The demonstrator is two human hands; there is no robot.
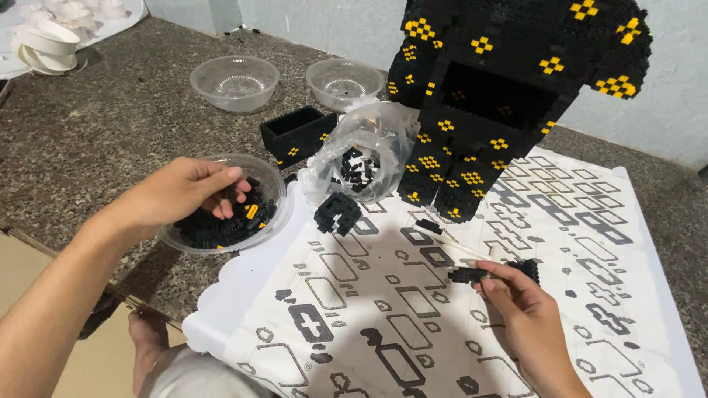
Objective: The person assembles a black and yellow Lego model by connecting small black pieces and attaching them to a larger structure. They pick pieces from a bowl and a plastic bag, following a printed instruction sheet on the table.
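My left hand (186, 193) reaches into a clear plastic bowl (274, 190) holding several small black and yellow bricks, its fingers pinching among them. My right hand (520, 295) rests on the printed instruction sheet (457, 317) and holds a small black brick assembly (472, 274) with a thin white stick. A large black brick model with yellow diamond marks (501, 96) stands at the back of the sheet. A small black brick cluster (338, 212) lies in front of a clear plastic bag of black pieces (365, 155).
Two empty clear bowls (234, 81) (343, 81) and a black open brick box (296, 133) sit on the speckled stone counter (96, 140). White dishes (46, 46) are stacked at the far left. A grey wall (678, 110) runs behind.
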